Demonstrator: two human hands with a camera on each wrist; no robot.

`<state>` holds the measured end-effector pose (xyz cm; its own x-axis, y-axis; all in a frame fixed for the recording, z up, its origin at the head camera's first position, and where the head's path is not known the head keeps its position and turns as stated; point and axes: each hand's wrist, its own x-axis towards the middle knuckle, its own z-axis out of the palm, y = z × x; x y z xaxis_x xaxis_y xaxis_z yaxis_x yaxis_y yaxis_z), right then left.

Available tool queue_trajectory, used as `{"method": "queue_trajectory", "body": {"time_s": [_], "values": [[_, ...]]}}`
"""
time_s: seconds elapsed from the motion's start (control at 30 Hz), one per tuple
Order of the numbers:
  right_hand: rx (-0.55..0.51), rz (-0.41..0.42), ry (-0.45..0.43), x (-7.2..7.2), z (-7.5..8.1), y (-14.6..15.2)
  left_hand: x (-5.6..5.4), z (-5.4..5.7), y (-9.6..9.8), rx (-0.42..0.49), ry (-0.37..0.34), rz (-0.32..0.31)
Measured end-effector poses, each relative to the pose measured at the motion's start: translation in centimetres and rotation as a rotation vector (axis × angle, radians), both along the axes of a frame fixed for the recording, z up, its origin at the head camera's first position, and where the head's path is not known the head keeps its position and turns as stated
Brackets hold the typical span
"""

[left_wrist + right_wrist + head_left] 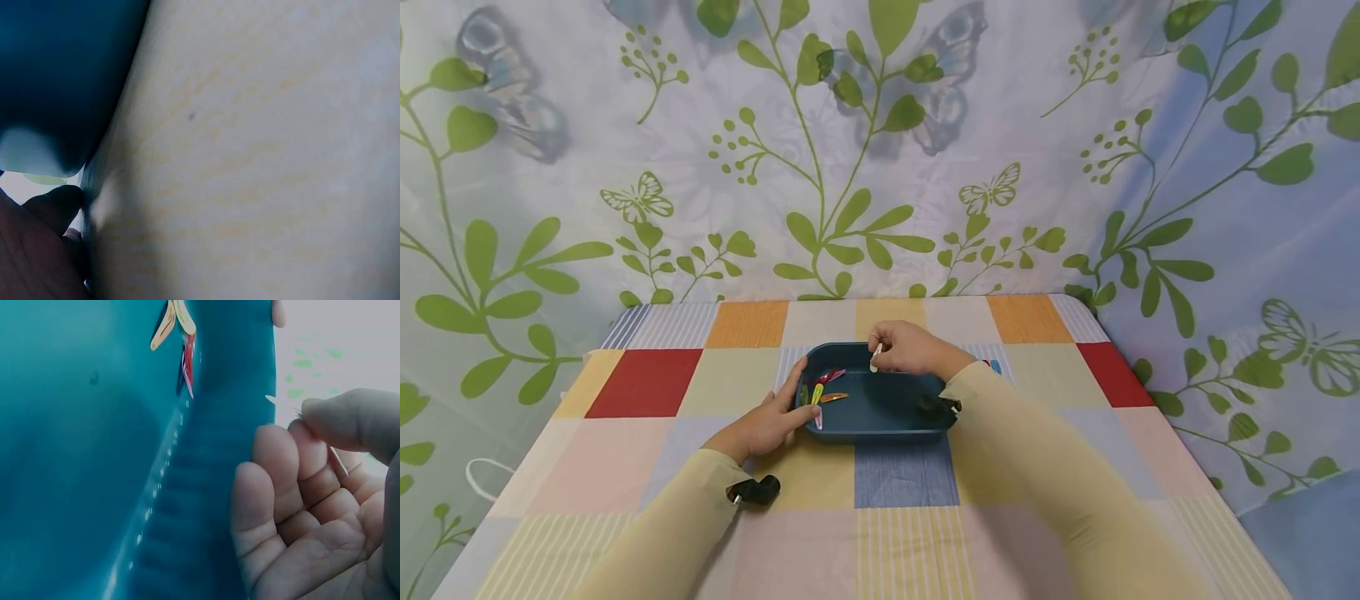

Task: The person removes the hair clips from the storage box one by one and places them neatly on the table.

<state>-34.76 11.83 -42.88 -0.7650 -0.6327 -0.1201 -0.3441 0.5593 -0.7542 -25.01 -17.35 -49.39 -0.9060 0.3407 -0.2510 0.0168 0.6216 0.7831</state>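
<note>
A dark teal tray sits on the table. Its left side is held by my left hand, thumb over the front-left corner and fingers along the outer wall. Over the far rim, my right hand pinches a white snap hair clip between thumb and forefinger; only its ends show in the right wrist view. Inside the tray's left end lie a yellow hair clip, an orange hair clip, a red-pink hair clip and a pale pink hair clip near my left thumb.
Beyond the tray's right end, partly behind my right wrist, a blue clip and a bit of red show on the table. A patchwork cloth covers the table. Leaf-patterned curtains hang behind and to the sides.
</note>
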Motion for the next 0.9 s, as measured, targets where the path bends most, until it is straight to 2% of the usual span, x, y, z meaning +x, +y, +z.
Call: {"method": "queue_trajectory", "body": {"time_s": [0.4,0.63,0.9], "values": [[0.026,-0.024,-0.006,-0.1,0.9,2.6,0.0,-0.3,-0.1,0.028,0.004,-0.008],[0.005,-0.073,-0.045,0.0,1.6,4.4,0.0,-0.3,-0.1,0.029,0.006,-0.009],[0.034,-0.102,0.021,0.4,2.4,7.1,0.0,0.1,0.1,-0.01,0.003,-0.004]]}}
